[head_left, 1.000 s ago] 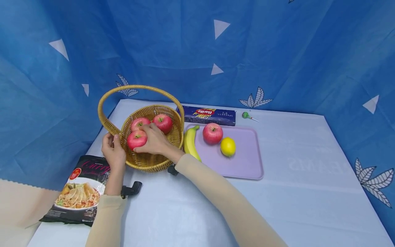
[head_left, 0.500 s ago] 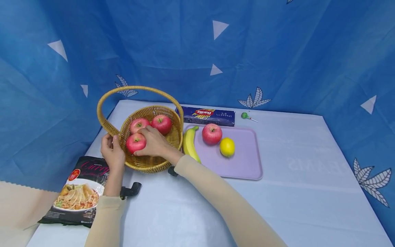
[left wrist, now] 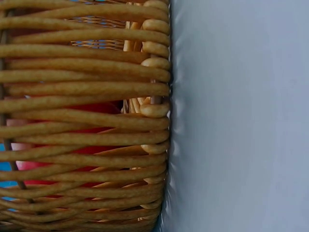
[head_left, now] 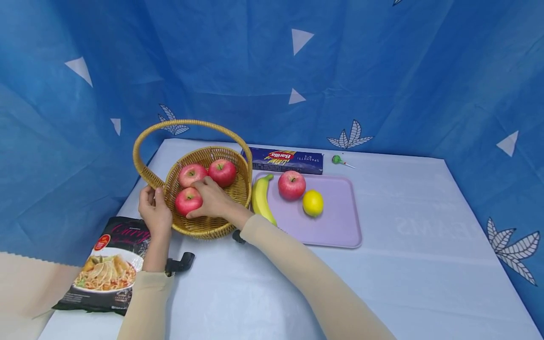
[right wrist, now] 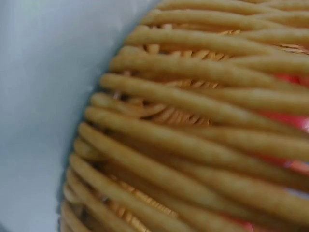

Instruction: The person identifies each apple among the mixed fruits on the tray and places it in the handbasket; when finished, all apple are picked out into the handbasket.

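A wicker basket (head_left: 204,232) with a tall arched handle stands at the table's left side. Its left rim, by the foot of the handle, is held by my left hand (head_left: 156,212). Inside the basket my right hand (head_left: 214,199) reaches over the near rim, thumb and fingers around the right side of the nearest red apple (head_left: 187,202). Two more apples lie behind it, a left one (head_left: 192,174) and a right one (head_left: 223,173). Both wrist views show mostly the basket's woven wall (left wrist: 87,116), with red showing through the gaps; neither hand appears there.
Right of the basket, a lilac tray (head_left: 335,212) bears a banana (head_left: 262,198), an apple (head_left: 292,185) and a lemon (head_left: 313,203). Behind it lie a spaghetti box (head_left: 293,162) and a lollipop (head_left: 337,159). A black noodle packet (head_left: 108,269) lies by my left forearm.
The nearest apple and my right hand have shifted slightly down and toward the basket's near side. My left hand keeps its place on the rim.
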{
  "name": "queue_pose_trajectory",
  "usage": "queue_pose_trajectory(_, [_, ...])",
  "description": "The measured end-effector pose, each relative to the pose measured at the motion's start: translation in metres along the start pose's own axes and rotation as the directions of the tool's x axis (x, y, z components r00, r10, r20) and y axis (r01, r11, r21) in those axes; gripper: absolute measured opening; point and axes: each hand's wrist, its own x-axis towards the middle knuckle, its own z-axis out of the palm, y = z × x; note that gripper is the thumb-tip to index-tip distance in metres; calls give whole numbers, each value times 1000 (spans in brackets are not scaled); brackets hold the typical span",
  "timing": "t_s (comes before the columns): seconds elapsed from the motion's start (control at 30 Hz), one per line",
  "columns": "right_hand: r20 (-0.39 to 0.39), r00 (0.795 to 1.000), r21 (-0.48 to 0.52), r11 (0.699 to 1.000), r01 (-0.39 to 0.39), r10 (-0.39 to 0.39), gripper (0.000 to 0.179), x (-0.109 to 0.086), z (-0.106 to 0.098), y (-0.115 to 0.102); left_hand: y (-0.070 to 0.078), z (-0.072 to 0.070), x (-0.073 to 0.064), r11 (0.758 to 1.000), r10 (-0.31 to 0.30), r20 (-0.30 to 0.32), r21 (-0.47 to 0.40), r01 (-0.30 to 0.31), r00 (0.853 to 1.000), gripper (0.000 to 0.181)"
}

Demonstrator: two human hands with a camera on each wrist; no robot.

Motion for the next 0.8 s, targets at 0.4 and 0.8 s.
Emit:
queue_pose_trajectory(0.4, [3,999,17,999,41,-41,84,-1,1,-1,-1,-2,1,1000,5,5,-21,-5,1000,35])
queue_pose_trajectory(0.8, [-85,996,0,999,38,-38,84,-12,-9,-5,-2,0,2,999,21,-6,-29,-21,1000,33])
